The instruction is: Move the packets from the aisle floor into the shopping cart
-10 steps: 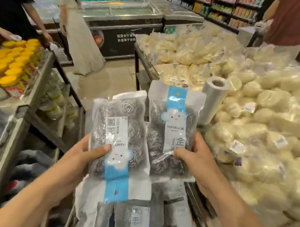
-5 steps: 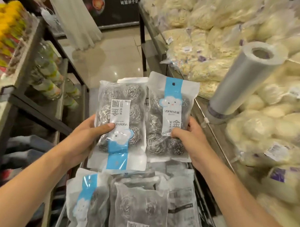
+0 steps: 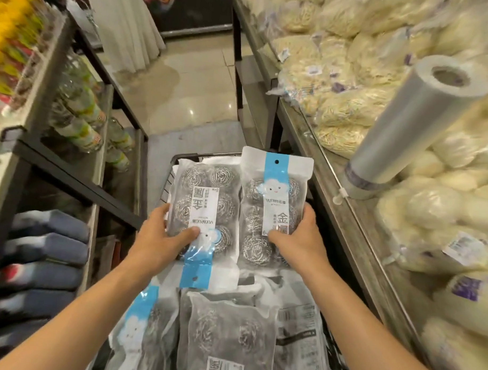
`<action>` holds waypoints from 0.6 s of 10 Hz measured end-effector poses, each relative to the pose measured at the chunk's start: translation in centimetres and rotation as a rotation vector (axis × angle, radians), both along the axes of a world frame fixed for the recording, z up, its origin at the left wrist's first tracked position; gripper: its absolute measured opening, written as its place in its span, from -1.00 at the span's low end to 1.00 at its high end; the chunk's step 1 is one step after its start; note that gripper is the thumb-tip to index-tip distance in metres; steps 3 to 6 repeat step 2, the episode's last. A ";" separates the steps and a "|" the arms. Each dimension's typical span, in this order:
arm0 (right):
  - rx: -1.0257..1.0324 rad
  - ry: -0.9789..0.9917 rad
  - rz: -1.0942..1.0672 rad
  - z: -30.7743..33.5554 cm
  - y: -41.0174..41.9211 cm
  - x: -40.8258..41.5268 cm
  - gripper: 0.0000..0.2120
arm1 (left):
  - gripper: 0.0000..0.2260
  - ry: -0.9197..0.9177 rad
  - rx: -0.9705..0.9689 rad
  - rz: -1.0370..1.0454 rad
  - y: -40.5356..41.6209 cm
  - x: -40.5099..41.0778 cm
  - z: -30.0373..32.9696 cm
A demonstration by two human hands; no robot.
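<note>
In a shop aisle, the shopping cart (image 3: 180, 158) already holds packets (image 3: 226, 336) nearest the camera. Above them the left hand (image 3: 163, 237) grips one scourer packet (image 3: 204, 211) and the right hand (image 3: 299, 239) another (image 3: 272, 202), both lower than before, so release seems close.

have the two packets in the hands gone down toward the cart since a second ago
Yes. Both held packets have dropped from level with the bag roll to just above the packets in the cart.

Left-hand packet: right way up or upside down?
Upside down: the left hand's packet has inverted print and its hang hole nearest the person.
</note>
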State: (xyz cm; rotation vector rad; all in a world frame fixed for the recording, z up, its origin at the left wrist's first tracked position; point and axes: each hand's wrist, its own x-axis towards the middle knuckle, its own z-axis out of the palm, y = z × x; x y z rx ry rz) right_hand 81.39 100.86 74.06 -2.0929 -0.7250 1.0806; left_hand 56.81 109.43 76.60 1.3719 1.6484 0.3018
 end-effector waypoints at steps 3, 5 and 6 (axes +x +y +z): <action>0.036 -0.310 -0.005 1.2 -3.7 -2.0 -0.05 | -0.14 0.094 0.016 -0.057 -2.2 -1.5 1.9; 0.036 -0.310 -0.005 1.2 -3.7 -2.0 -0.05 | -0.14 0.094 0.016 -0.057 -2.2 -1.5 1.9; 0.036 -0.310 -0.005 1.2 -3.7 -2.0 -0.05 | -0.14 0.094 0.016 -0.057 -2.2 -1.5 1.9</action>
